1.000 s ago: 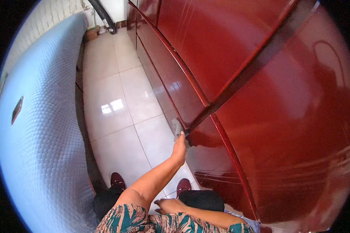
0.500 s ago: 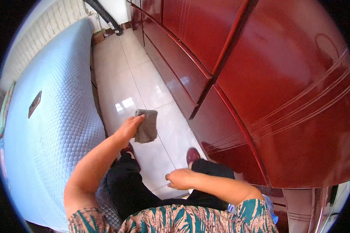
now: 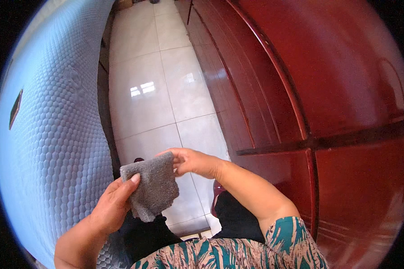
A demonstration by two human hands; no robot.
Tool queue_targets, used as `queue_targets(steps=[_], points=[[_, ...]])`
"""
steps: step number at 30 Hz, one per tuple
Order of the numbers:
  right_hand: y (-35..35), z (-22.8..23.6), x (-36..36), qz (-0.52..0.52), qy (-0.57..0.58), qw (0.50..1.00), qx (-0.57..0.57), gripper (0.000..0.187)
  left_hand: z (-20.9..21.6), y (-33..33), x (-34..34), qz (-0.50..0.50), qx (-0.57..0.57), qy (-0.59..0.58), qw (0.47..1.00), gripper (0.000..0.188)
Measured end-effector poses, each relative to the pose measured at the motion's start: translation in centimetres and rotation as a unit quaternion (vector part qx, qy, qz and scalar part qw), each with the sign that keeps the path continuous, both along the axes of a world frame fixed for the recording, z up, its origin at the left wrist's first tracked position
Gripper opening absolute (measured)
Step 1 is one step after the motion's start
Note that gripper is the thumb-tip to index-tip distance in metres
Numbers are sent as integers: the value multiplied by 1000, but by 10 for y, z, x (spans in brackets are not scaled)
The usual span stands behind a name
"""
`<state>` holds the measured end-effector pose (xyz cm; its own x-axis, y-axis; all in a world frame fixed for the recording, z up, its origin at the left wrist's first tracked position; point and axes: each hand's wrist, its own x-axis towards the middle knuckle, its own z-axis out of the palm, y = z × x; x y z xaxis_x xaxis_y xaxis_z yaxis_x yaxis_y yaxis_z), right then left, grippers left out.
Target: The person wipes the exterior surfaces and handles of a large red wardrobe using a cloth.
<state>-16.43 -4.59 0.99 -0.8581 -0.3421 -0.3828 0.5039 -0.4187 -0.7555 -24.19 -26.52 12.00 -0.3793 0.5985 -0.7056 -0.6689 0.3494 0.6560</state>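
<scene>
A folded grey cloth (image 3: 155,186) with a fuzzy surface hangs in front of me, above the floor and my legs. My left hand (image 3: 116,199) grips its left edge, thumb on top and the other fingers behind it. At the cloth's upper right corner is my right hand (image 3: 195,163), its fingers curled round that edge. Some of those fingertips are hidden behind the cloth.
Along the left runs a bed with a light-blue quilted cover (image 3: 63,134); a dark flat phone-like object (image 3: 15,110) lies on it. Glossy dark-red cabinets (image 3: 354,58) line the right. Between them lies a pale tiled floor (image 3: 139,107).
The left hand has brought the cloth nearer and lower. My right hand has risen from by my right leg to the cloth's right edge. The view has turned and moved along the cabinets.
</scene>
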Motion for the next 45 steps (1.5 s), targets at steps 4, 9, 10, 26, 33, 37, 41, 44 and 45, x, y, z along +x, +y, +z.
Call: queue_targets(steps=[4,9,10,26,33,37,41,44,45], points=[[-8,20,-20,99,75,968,-218,70,5,-1,-12,39,42,21,998,44],[-19,35,-30,17,15,980,-199,59,14,6,-18,72,90,17,993,43],[-22,40,-31,10,-3,982,-187,55,15,5,-17,75,104,16,992,43],[139,86,-61,60,93,151,982,38,19,-9,-20,13,55,81,995,30],[103,60,41,187,-8,177,966,46,11,-1,-6,-66,77,117,988,31],[70,67,81,-51,82,408,908,33,-15,5,3,-151,108,179,966,36],[25,87,107,-286,32,796,532,31,-31,33,30,-196,128,323,917,80],[-7,82,118,-315,51,918,237,37,-36,57,38,-174,170,260,935,83],[-18,91,119,-323,71,928,169,38,-26,64,38,-175,183,122,960,79]])
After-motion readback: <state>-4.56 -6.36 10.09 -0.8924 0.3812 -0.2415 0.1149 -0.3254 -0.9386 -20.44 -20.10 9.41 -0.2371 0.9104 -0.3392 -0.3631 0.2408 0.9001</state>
